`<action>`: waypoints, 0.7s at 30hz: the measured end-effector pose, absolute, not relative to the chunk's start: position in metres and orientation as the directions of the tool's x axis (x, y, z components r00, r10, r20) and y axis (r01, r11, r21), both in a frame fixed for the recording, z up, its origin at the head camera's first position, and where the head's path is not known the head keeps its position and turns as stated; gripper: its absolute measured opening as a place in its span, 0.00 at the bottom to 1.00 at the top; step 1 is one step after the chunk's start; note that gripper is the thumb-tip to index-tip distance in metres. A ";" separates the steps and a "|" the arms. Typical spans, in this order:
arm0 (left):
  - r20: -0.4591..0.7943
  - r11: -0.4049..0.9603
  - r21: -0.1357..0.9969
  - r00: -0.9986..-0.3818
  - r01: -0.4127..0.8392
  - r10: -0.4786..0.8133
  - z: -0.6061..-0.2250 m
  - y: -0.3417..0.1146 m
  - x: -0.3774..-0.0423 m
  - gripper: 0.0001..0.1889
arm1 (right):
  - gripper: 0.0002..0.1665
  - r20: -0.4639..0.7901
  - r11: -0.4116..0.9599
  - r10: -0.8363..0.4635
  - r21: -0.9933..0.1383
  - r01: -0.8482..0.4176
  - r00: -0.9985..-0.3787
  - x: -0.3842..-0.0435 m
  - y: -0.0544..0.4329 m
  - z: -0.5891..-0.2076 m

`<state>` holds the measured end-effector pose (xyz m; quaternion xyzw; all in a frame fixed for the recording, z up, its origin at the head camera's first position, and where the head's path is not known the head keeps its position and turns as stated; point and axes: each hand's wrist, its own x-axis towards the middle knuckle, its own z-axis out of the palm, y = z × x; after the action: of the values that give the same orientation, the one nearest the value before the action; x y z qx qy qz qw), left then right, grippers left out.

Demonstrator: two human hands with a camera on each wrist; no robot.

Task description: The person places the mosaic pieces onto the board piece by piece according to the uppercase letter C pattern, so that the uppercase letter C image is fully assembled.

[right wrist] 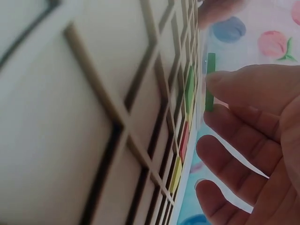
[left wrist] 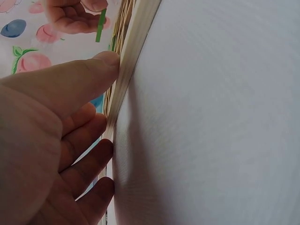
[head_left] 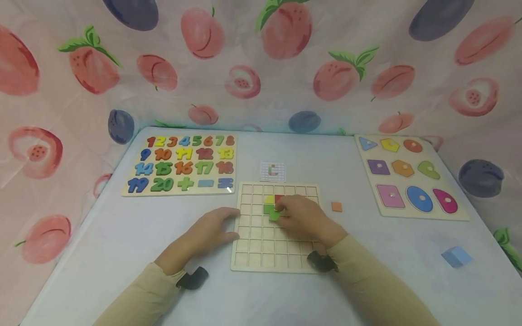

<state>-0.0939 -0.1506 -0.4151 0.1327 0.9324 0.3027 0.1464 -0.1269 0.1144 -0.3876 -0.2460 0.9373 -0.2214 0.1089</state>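
A green square tile (right wrist: 211,84) is pinched between the thumb and fingertip of my right hand (head_left: 306,217), held just off the wooden grid board (head_left: 277,260). Under and beside those fingers, a yellow tile (head_left: 269,199), a red tile (head_left: 279,198) and another green tile (head_left: 268,208) lie in the board's squares. My left hand (head_left: 208,230) rests at the board's left edge. Its thumb (left wrist: 89,77) and fingertips meet the wooden rim with the fingers loosely bent. Behind the board lies a small card (head_left: 273,171) printed with a coloured C-like pattern on a grid.
An orange tile (head_left: 336,207) lies right of the board. At the back left is a number puzzle (head_left: 181,192), and at the back right a shape puzzle (head_left: 387,181) with knobbed pieces. A blue block (head_left: 456,256) sits on the white table (head_left: 379,253) at the right.
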 end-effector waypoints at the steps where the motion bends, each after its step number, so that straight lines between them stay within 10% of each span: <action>1: -0.191 0.781 0.603 -0.922 0.161 0.337 -0.415 -0.151 -0.094 0.32 | 0.14 -0.098 0.784 -0.509 -0.463 -0.413 -0.855 -0.127 0.113 -0.388; 21: -0.180 0.775 0.608 -0.921 0.172 0.345 -0.415 -0.151 -0.094 0.31 | 0.12 -0.123 0.798 -0.514 -0.432 -0.421 -0.849 -0.125 0.100 -0.392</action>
<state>-0.0941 -0.1508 -0.4152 0.1389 0.9313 0.3053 0.1419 -0.1254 0.0995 -0.3916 -0.2484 0.9408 -0.1982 0.1179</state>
